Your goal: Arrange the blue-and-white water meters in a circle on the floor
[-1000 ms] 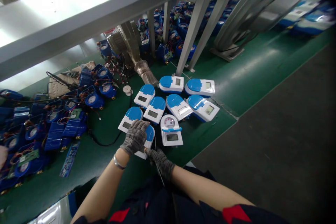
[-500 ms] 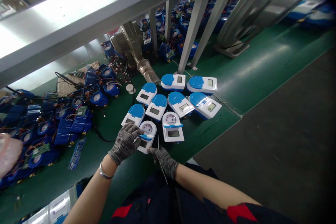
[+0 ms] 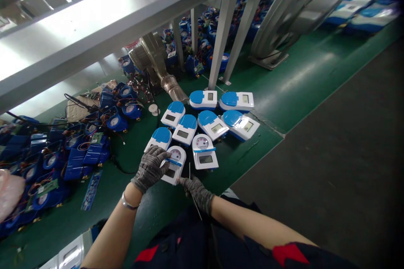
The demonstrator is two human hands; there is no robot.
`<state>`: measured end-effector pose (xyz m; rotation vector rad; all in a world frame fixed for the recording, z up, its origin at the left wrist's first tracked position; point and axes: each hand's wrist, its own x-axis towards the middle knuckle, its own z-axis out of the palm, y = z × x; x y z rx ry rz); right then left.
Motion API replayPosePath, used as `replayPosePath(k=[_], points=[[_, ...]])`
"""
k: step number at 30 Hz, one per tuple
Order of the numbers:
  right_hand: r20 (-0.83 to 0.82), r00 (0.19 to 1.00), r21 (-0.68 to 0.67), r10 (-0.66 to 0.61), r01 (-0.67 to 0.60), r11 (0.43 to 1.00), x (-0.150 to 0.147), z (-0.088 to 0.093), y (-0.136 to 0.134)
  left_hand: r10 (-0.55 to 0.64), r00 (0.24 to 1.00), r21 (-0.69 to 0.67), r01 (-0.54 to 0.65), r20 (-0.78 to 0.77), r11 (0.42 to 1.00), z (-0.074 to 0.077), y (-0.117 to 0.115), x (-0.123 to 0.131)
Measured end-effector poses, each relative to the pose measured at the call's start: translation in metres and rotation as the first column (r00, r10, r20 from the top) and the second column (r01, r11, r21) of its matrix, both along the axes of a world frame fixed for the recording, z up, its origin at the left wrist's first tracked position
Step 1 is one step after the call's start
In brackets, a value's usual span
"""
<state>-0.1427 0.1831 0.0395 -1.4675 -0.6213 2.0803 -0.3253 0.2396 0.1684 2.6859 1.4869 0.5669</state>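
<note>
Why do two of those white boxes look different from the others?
Two meters, one under the left hand at and its neighbour, have blue lids flipped open, showing round dials. The other six stay closed. The right hand holds a thin tool.

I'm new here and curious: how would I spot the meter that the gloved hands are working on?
On the green bench top, find the cluster of white-and-blue plastic meters. The one under the left hand is the nearest white meter; unlike most, its blue lid is open, showing a round dial.

The left hand [image 3: 150, 168] and right hand [image 3: 197, 192] wear grey knitted gloves; a silver bracelet [image 3: 127, 204] sits behind the left fingers; dark sleeves carry red patches.
</note>
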Motion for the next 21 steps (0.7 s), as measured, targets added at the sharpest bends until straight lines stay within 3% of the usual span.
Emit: replayPosePath(k=[9,17,21], points=[[0.003,0.999,0.023,-0.034,0.034,0.999,0.005,0.01,0.003,-0.008,1.0,-0.043,0.008,-0.006,0.999,0.003,0.005,0.003],[0.034,0.999,0.052,-0.004,0.002,0.999,-0.005,-0.003,0.008,0.007,1.0,-0.049,-0.008,-0.016,0.999,0.005,0.002,0.002],[-0.043,0.995,0.135,-0.094,0.099,0.986,-0.014,-0.001,0.014,0.001,1.0,-0.034,-0.001,-0.005,0.999,0.004,0.002,0.002]])
